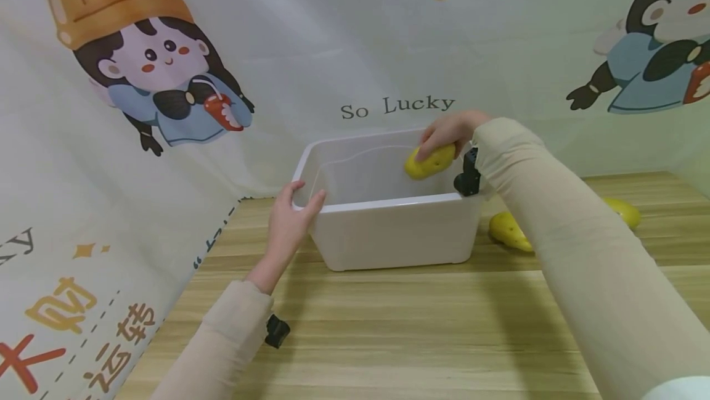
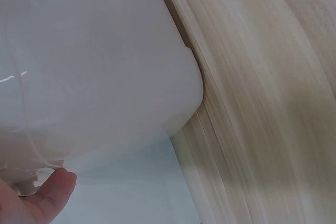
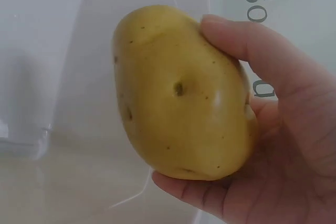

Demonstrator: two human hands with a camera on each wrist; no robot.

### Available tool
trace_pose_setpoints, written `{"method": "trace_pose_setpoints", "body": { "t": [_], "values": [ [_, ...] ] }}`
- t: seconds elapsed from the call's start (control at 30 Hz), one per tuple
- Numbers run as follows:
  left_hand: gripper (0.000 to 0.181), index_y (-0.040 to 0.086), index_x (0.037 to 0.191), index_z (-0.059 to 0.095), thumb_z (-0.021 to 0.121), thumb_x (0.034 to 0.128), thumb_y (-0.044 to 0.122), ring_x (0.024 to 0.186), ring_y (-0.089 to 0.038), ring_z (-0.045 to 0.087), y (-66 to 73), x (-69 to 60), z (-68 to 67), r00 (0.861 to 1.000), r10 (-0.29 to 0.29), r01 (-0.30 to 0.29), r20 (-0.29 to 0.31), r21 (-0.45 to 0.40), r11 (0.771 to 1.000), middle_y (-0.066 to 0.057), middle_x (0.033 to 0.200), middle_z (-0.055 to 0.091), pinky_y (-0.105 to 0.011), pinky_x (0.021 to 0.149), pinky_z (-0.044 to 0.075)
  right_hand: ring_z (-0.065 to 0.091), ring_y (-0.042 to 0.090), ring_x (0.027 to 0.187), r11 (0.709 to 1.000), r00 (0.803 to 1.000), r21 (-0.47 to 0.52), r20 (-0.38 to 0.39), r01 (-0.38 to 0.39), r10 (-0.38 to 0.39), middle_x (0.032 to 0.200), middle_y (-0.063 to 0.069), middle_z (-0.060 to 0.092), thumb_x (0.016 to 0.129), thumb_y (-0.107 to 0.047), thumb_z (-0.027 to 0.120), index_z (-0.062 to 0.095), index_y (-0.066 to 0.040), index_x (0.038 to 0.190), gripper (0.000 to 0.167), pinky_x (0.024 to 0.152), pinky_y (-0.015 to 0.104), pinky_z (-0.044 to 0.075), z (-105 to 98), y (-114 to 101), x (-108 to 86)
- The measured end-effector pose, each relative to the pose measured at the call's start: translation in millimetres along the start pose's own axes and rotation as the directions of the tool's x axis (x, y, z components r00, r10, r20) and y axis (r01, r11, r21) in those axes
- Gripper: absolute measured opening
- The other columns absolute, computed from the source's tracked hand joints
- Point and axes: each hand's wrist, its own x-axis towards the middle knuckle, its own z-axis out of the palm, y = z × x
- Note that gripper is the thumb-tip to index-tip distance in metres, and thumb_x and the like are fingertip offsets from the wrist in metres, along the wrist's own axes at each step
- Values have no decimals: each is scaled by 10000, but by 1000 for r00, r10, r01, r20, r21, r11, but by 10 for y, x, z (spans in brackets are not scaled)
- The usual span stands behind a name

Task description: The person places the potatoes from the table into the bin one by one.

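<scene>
A white plastic storage bin (image 1: pixel 394 236) stands on the wooden table, with its mouth facing up. My left hand (image 1: pixel 289 224) grips its near left corner at the rim; in the left wrist view one finger (image 2: pixel 55 192) touches the bin's edge, and the rest of that hand is largely out of frame. Inside the bin's opening, toward the right end, a yellow potato (image 1: pixel 429 161) is held by my right hand (image 1: pixel 452 132). The right wrist view shows thumb and fingers round the potato (image 3: pixel 181 95), its skin dotted with dark eyes.
Right of the bin, more yellow potatoes (image 1: pixel 510 232) lie on the table (image 1: pixel 388 326), partly hidden behind my right sleeve (image 1: pixel 582 227). One potato end (image 1: pixel 622 212) shows beyond the sleeve. A printed cloth (image 1: pixel 310 36) hangs close behind the bin and along the left side.
</scene>
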Motion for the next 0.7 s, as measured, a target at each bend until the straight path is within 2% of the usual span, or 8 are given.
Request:
{"method": "trace_pose_setpoints", "body": {
  "t": [0.2,0.43,0.57,0.7],
  "values": [
    [622,19,1313,427,609,844,384,1209,-327,421,-1,0,-3,1000,-5,5,-3,10,1000,-200,1356,425,-455,982,379,479,198,944,1000,1000,-5,-3,1,-1,1094,102,504,855,-356,562,429,-32,1254,531,839,344,452,2,0,5],
    [619,11,1310,431,606,846,382,1235,-322,402,12,4,15,1000,12,-12,0,14,1000,-199,1360,425,-453,1011,347,359,287,1140,994,997,106,-74,30,-22,1259,133,428,894,-256,518,381,-20,1264,460,998,419,356,8,-16,-91],
    [613,17,1315,428,603,848,373,1233,-328,404,12,7,19,1000,8,-8,1,17,1000,-196,1363,423,-454,1013,345,334,356,1233,997,995,75,-96,36,-29,1348,172,388,899,-279,512,358,-23,1322,518,1002,429,361,-22,-16,-168],
    [612,30,1323,422,603,850,372,1235,-328,404,-3,14,15,1000,-1,1,2,18,1000,-189,1373,415,-455,1014,346,336,388,1238,998,991,21,-122,57,-54,1376,195,363,902,-297,502,327,-21,1362,565,991,447,368,-90,23,-269]
  ]
}}
